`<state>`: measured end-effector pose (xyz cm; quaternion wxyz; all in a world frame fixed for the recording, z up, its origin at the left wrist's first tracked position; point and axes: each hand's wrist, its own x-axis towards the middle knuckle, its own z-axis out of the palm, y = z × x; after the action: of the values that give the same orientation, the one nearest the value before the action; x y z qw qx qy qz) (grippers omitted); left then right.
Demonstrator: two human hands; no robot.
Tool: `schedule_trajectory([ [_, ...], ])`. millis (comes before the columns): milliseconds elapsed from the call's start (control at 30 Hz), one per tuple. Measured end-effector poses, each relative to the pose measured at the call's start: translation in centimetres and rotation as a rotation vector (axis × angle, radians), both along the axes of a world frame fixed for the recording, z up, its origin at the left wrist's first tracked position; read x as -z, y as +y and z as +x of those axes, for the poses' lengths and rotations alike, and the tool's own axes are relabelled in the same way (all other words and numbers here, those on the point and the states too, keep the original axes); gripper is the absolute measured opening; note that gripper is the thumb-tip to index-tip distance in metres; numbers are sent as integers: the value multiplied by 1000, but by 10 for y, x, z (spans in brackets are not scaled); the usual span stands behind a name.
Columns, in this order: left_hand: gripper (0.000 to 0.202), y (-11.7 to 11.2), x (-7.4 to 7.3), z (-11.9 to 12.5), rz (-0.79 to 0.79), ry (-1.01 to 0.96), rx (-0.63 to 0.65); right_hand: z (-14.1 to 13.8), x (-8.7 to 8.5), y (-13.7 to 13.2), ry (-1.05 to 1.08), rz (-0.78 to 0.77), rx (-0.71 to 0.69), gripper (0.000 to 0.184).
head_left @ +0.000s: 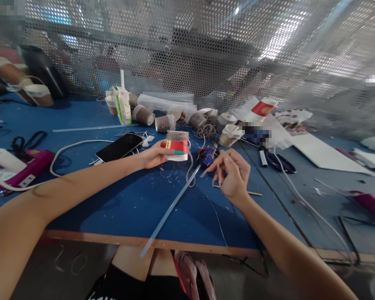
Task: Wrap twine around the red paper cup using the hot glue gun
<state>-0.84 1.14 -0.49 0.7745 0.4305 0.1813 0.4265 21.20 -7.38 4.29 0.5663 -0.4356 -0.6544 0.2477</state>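
Note:
My left hand is closed around a paper cup, red with a white lower edge. Grey-brown cord circles one end of the cup, and a loose length hangs down on its right. My right hand hovers to the right of the cup, fingers loosely bent and apart, with nothing visible in them. Just left of its fingers lies a blue glue gun, partly covered. A long translucent glue stick runs from it toward the table's front edge. A thin wooden stick passes behind my right hand.
Several cord-wrapped cups and tangled cord stand along the back, near a drink carton. A black phone and a magenta power strip lie left. Scissors and white board lie right. Perforated metal screen rises behind.

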Motion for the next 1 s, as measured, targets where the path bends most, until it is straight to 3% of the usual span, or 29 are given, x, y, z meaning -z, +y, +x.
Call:
schedule_trajectory([
  [100, 61, 0, -2, -5, 13, -35, 124, 19, -12, 10, -324, 93, 122, 37],
  [200, 72, -2, -7, -9, 18, -99, 267, 47, -25, 24, -638, 34, 212, 30],
  [333, 75, -2, -11, -13, -30, -214, 261, 73, -31, 36, -1016, -174, 105, 62],
  [433, 64, 1, -9, -13, -62, -246, 265, 64, -24, 33, -1249, -347, 60, 52],
  [533, 56, 3, -7, -13, -88, -229, 320, 41, -14, 29, -1408, -346, 190, 39],
  [633, 54, 5, -7, -13, -124, -209, 341, 26, -8, 30, -1398, -320, 325, 38],
  [767, 57, 6, -7, -13, -137, -194, 338, 32, -13, 38, -1239, -348, 397, 33],
  [900, 53, 8, -3, -12, -105, -125, 365, 47, -17, 44, -836, -188, 456, 23],
  [1000, 51, 9, 1, -9, -62, -98, 327, 48, -17, 39, -563, -113, 411, 21],
])
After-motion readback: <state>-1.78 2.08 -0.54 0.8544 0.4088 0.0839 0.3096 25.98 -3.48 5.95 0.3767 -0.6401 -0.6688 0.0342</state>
